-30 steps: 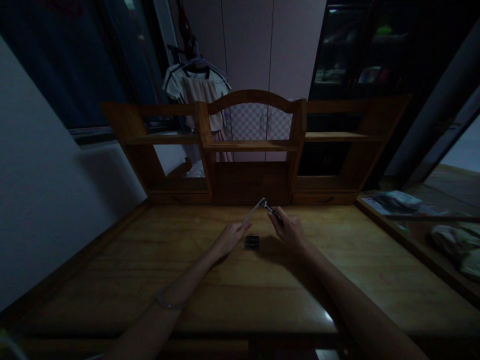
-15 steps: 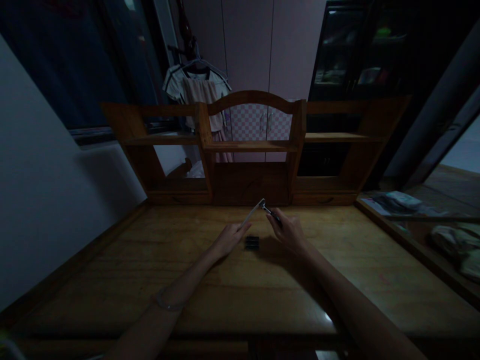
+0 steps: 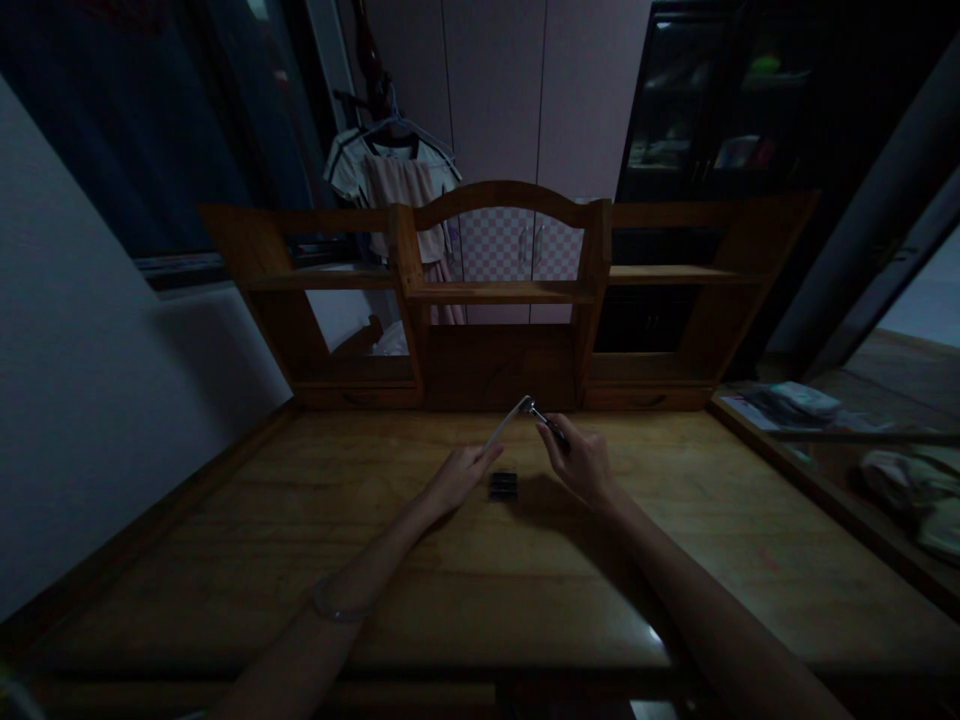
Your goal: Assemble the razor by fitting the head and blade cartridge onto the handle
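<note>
Head view: left hand [image 3: 459, 477] pinches the lower end of a pale strip [image 3: 501, 428], thumb on top; strip tilts up and right, free end raised off the table [image 3: 300, 560]. Right hand [image 3: 581, 460] has its fingers wrapped round the dark handle of a slim tool [image 3: 553, 430]. Tool leans up and left, its shiny metal head [image 3: 528, 404] at the strip's upper end. Looks like contact, but can't confirm at this size. Too dark to tell exactly what either one is.

Dark ridged item [image 3: 503, 487] lies on the table between the two hands, about midway across the width, well back from the near edge. Neither hand appears to be on it. Wooden shelf unit [image 3: 502, 292] stands along the far edge, beyond the held pieces.

Handling, my read: strip is gripped only at its low end, so the tip would probably flex under push. A left grip closer to the tip should stiffen it. Light force, metal head square to the strip end, both wrists low for support. Slip risk is at the small meeting point. Right hand's shadow falls beside the ridged item; more light on the tip would help in judging alignment.
</note>
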`<state>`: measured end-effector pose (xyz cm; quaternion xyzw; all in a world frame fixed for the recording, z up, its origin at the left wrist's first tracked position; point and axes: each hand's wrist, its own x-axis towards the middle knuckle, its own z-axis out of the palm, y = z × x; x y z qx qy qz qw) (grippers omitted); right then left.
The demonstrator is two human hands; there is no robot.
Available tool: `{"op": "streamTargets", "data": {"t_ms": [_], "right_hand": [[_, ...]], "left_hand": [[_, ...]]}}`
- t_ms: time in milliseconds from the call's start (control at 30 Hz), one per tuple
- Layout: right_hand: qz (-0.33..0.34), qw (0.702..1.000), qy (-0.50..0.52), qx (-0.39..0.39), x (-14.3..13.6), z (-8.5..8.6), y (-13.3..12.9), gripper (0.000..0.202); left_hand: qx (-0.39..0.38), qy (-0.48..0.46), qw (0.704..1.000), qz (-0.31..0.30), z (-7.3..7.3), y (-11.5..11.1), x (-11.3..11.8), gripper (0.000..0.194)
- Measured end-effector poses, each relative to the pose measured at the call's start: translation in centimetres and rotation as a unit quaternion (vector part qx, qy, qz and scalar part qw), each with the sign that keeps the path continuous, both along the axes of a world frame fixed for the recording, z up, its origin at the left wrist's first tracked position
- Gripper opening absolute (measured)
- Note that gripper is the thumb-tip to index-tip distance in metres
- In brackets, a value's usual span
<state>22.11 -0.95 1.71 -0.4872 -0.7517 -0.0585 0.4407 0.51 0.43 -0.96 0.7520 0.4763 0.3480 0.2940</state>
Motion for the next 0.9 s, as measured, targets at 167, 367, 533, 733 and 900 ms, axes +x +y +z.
{"op": "streamTargets", "data": {"t_ms": [167, 367, 533, 733, 900], "right_hand": [[0.012, 1.0, 0.0, 0.007, -0.21, -0.16, 0.03, 0.027], [-0.004, 1.0, -0.006, 0.018, -0.16, -0.03, 0.08, 0.026], [-0.005, 1.0, 0.003, 0.021, 0.08, 0.05, 0.08, 0.025], [0.037, 0.999, -0.026, 0.0, -0.13, -0.22, 0.07, 0.024], [0.006, 1.0, 0.016, 0.013, 0.27, 0.21, 0.09, 0.025]], "left_hand": [[-0.002, 0.0, 1.0, 0.001, -0.04, 0.02, 0.01, 0.051], [0.001, -0.001, 1.0, 0.008, 0.33, -0.05, -0.07, 0.053], [0.008, 0.007, 1.0, 0.007, 0.57, -0.15, -0.14, 0.054], [0.01, 0.006, 1.0, 0.0, 0.39, -0.19, -0.16, 0.052], [0.008, 0.01, 1.0, 0.001, 0.22, -0.07, -0.07, 0.054]]}}
